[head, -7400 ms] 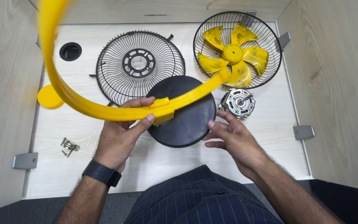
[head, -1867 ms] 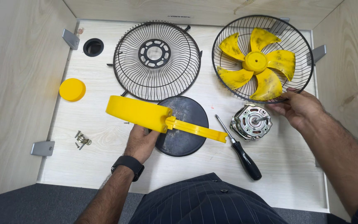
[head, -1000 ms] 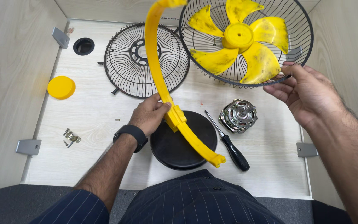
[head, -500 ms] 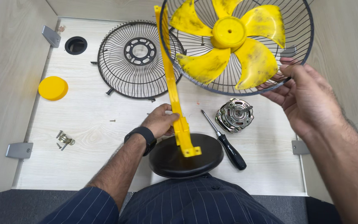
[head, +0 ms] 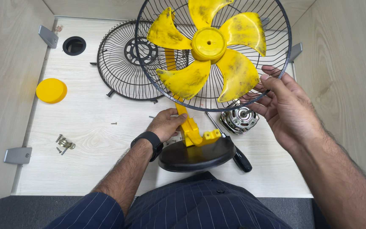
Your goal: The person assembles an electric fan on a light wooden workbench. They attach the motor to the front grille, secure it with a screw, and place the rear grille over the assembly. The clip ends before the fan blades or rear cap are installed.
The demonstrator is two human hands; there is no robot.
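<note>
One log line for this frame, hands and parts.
left hand: grips yellow stand on black base | right hand: holds fan guard with yellow blades raised

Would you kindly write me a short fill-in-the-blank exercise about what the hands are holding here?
1. The right hand holds up a wire guard that carries a ____ blade.
2. The left hand grips the yellow stand above its round ____ base.
3. The screwdriver lies beside the ____.

Missing words: yellow; black; motor
</note>
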